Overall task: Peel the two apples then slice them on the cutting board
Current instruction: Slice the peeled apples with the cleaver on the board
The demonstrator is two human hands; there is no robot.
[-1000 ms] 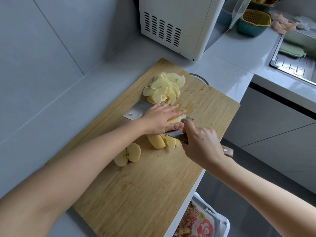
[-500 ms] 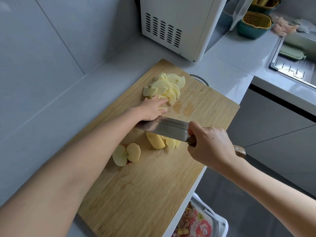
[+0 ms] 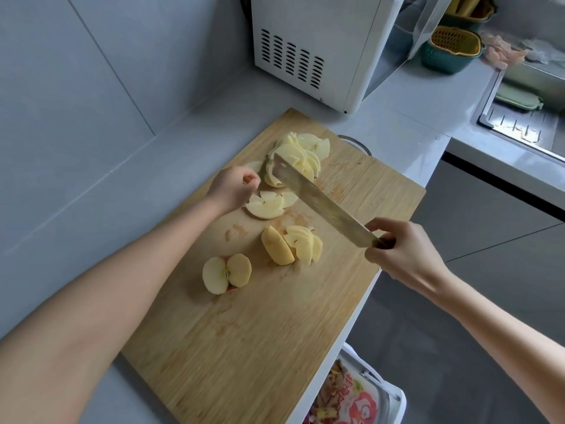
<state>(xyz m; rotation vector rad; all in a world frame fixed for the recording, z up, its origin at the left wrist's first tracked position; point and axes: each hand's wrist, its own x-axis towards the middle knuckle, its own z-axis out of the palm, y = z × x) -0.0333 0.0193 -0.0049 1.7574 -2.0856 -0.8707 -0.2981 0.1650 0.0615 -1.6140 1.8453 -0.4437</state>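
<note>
Head-worn view, steeply down, close.

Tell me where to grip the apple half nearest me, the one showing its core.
Probably by its rounded outer sides, coming down from above with the left hand: the apple half lies cut face up, split along the core, so pinching across the split keeps it together. The right hand holds the cleaver.
</note>
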